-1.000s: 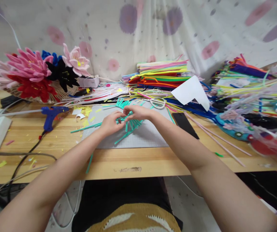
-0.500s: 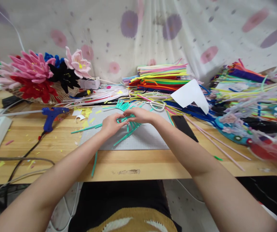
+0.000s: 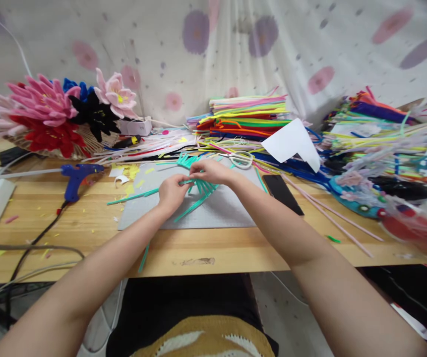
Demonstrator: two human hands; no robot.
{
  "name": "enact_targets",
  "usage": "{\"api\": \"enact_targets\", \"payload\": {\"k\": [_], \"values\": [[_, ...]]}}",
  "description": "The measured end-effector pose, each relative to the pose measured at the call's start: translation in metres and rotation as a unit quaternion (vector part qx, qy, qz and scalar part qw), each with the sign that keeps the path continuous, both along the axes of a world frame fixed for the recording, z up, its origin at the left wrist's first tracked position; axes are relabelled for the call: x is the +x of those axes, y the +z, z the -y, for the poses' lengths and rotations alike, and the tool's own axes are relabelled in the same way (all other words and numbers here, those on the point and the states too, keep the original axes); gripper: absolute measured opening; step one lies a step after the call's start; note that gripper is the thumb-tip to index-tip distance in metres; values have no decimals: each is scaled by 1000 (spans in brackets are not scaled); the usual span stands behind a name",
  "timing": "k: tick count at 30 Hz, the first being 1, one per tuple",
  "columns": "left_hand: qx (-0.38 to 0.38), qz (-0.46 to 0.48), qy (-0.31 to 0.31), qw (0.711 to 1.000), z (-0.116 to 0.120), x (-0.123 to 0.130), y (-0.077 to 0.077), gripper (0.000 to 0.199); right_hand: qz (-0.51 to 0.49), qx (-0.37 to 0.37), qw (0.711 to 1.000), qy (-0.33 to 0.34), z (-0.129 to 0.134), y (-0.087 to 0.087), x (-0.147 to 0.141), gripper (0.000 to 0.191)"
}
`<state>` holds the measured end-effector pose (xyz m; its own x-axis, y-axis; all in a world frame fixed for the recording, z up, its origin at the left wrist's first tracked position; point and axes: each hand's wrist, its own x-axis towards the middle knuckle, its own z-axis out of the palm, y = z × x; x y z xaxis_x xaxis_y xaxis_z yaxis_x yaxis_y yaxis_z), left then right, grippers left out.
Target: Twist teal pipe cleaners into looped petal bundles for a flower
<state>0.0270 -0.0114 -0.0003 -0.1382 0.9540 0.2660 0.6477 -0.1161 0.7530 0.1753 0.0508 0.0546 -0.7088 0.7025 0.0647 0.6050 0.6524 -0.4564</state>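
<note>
Pipe cleaners (image 3: 206,187), pinched by left hand (image 3: 172,193) and right hand (image 3: 213,171) — the left forearm (image 3: 112,248) could sweep a strip (image 3: 144,257) off the desk's (image 3: 231,253) front edge.

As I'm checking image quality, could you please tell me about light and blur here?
Head view: soft, fairly even light, with a faint shadow on the grey mat; also in the head view, plastic-wrapped items at right look smeared, and detail where left hand and right hand meet the teal stems is too soft to read.
</note>
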Motion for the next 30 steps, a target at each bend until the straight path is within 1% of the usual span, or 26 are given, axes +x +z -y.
{"api": "enact_targets", "payload": {"k": [5,9,12,14,16,18,19,22,24,26,28,30], "values": [[-24,85,13,996,-3,0,-4,19,-17,-30,999,5,-3,-7,-6,18],[-27,161,-20,986,-6,0,-2,20,-29,-38,999,-8,-4,-7,-8,20],[-43,228,-43,972,-6,0,3,20,-44,-42,998,10,-4,-5,-3,22],[-51,261,-29,964,-6,1,7,20,-57,-48,997,36,-2,-3,1,23],[-53,277,-4,959,-5,3,10,20,-51,-41,997,48,1,-3,2,30],[-59,285,10,957,-3,6,12,21,-20,-10,999,38,6,-5,0,42],[-66,288,10,955,-3,8,13,22,-2,12,1000,26,9,-7,-2,44],[-93,302,5,949,-3,9,13,23,15,60,998,-21,15,-11,-9,38],[-110,311,11,944,-5,5,12,20,7,70,997,-43,16,-12,-12,36],[-110,303,19,946,-8,-2,10,17,3,74,996,-53,16,-12,-12,36],[-80,251,15,964,-8,-10,9,17,5,72,996,-54,15,-11,-12,34],[-30,143,7,989,-5,-14,10,20,6,59,997,-49,14,-11,-12,32]]}}
